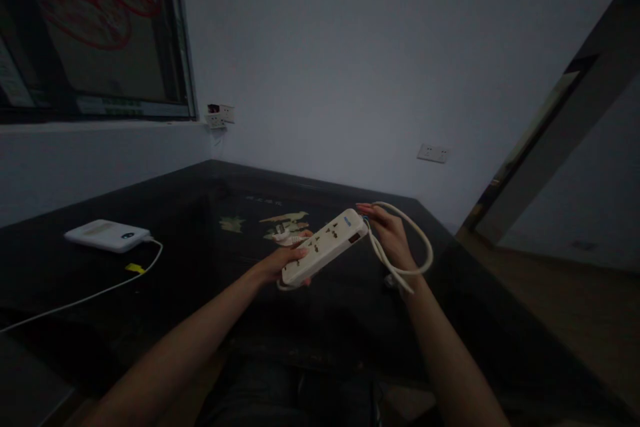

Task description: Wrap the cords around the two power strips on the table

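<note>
A person's bare left hand (pixel 286 261) is clamped on the near end of a long, white plastic power strip (pixel 325 245), thumb on the socketed top face and fingers curled beneath, holding it at a slant above a glossy black bench (pixel 330 327). The right hand (pixel 383 227) is at the strip's far end, fingers extended and close together beside the cord; whether they grip it I cannot tell. A cream, round cord (pixel 427 250) loops out to the right of that hand and crosses its wrist. Just beyond the left hand, a white plug with metal prongs (pixel 287 238) shows beside the strip. Well to the left of the left hand, a white rectangular device with a small dark oval display (pixel 105 235) lies on the bench, a thin white cable (pixel 113 288) joined to it, bearing a yellow tag (pixel 135 268).
</note>
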`<move>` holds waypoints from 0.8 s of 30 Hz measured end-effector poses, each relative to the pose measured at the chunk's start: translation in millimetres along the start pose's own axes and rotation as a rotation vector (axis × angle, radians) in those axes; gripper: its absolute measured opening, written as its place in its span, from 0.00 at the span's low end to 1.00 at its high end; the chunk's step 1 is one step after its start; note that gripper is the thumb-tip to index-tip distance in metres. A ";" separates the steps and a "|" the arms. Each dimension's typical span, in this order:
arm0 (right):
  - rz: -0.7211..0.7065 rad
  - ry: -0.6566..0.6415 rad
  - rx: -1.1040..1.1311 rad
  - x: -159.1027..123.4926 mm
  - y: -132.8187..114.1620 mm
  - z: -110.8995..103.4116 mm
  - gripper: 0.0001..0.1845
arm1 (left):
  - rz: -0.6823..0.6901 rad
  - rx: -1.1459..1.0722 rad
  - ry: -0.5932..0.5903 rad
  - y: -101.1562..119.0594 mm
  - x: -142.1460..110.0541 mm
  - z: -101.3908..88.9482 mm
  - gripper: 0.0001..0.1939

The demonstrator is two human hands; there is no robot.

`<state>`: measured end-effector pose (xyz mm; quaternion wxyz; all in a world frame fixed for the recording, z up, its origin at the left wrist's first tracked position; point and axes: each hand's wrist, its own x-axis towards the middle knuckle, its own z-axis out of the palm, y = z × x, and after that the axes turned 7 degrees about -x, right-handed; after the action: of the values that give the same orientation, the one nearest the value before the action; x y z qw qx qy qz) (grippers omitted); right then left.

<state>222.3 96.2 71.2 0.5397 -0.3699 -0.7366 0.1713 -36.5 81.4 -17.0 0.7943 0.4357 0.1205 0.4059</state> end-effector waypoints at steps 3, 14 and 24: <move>0.052 -0.044 0.056 -2.7 0.1 6.6 0.15 | 0.023 0.009 -0.090 1.5 -2.2 11.6 0.26; -0.229 -0.234 -0.496 3.9 -21.3 -5.8 0.20 | -0.020 0.030 0.082 2.8 -1.7 12.0 0.28; -0.076 -0.877 -1.173 39.2 -67.7 -16.5 0.15 | -0.042 0.315 0.015 -2.5 -2.7 16.6 0.25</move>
<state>207.5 77.1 147.4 -0.0859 -0.4699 -0.8677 -0.1377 -27.9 68.8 -9.5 0.7236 0.5492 0.1977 0.3685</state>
